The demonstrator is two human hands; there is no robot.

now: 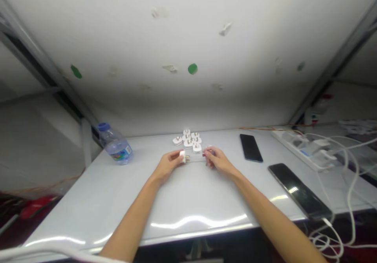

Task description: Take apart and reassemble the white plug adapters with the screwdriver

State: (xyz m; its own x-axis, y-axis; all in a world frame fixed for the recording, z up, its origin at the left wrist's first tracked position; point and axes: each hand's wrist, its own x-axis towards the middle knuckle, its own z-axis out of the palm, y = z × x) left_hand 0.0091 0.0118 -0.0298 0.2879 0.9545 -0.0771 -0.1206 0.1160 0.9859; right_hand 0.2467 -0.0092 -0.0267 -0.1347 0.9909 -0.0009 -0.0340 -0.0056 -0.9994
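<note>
1. White plug (182, 156), smooth moulded plastic with small brass pins, sits in our left hand (167, 165), above the middle of the white bench (188, 220).
2. Clear tube (194, 157), thin, straight and glossy, spans the narrow gap between that plug and our right hand (219, 161). We cannot tell whether it is glass or plastic. A dark reddish end shows by the right fingers, too small to make out.
3. Both hands are closed in narrow pinches: the left holds the white plug and the right holds the far end of the clear tube.
4. Small white plugs (187, 139) lie in a tight cluster just beyond our hands, their rounded plastic bodies touching and their brass pins catching the light.
5. Water bottle (115, 145), of thin ribbed clear plastic with a blue cap and a bright label, lies on its side at the left of the bench.
6. Two black phones sit flat on the right, their glass faces shiny: the farther phone (251, 148) lies near our right hand, and the nearer phone (299, 191) has a white cable (330, 225) at its lower end.
7. Power strip (300, 149), a long white plastic bar, lies at the far right corner, with white cables looping from it over the bench edge.
8. Bench has a glossy, smooth top that throws long streaks of light.
</note>
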